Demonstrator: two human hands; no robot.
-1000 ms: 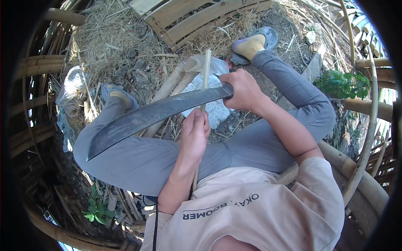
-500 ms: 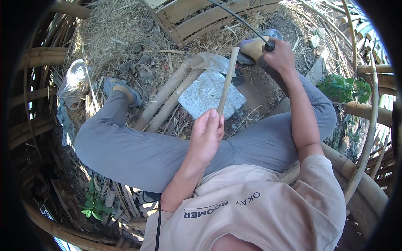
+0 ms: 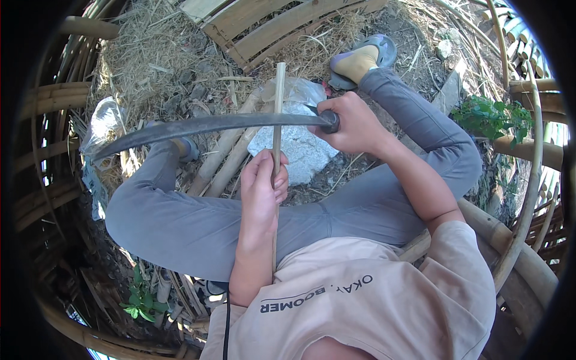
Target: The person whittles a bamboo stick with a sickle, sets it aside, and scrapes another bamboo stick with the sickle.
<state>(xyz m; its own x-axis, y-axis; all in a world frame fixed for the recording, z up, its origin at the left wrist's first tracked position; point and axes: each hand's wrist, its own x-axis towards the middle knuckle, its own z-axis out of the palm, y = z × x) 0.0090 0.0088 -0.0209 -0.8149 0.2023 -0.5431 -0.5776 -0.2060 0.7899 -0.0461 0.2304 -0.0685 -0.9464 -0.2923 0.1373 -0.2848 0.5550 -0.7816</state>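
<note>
Closest in, the person sits in a pale pink shirt (image 3: pixel 372 306) with grey trousers (image 3: pixel 198 228), knees spread wide apart. The left hand (image 3: pixel 263 189) rises from the lap, its fingers (image 3: pixel 279 180) wrapped tight round a thin bamboo strip (image 3: pixel 278 114) that stands nearly upright, its lower end running down behind the forearm toward the shirt. Just above that fist, the long curved blade (image 3: pixel 204 127) crosses the strip almost level, dark and slightly arched, its tip reaching out to the person's left past the knee. The right hand (image 3: pixel 354 125) holds the blade's dark handle (image 3: pixel 330 122), fingers closed fully about it. The edge seems to rest against the strip, though where the two cross I cannot tell for sure. Below the hands, on the ground between the legs, lies a flat grey stone (image 3: pixel 300 153) with a clear plastic bag (image 3: pixel 300 93) just beyond it and two thick bamboo poles (image 3: pixel 225 157) slanting beside it. Farther out, a foot in a yellow sock and grey sandal (image 3: pixel 360 60) rests on straw-covered earth (image 3: pixel 156 54), near wooden slats (image 3: pixel 282 24). A green plant (image 3: pixel 492 117) grows to the right, by curved bamboo (image 3: pixel 531 180).
</note>
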